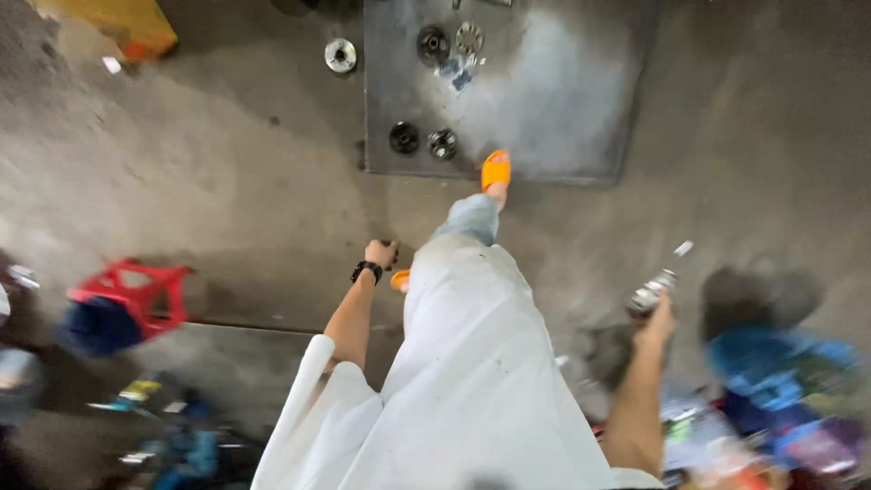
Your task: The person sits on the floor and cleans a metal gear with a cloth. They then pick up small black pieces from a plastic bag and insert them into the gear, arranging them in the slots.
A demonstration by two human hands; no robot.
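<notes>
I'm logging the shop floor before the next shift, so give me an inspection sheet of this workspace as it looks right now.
Surface: grey concrete floor, with a metal plate lying on it.
Job's things: left hand closed on a small dark object; right hand holds a metal cylinder.
Clutter: round metal parts on the plate, one disc on the floor beside it.
Hands: both closed; black wristband on the left.
Cables: nothing seen.
Surroundings: red stool, yellow box, blurred blue items, orange sandal stepping onto the plate.
</notes>
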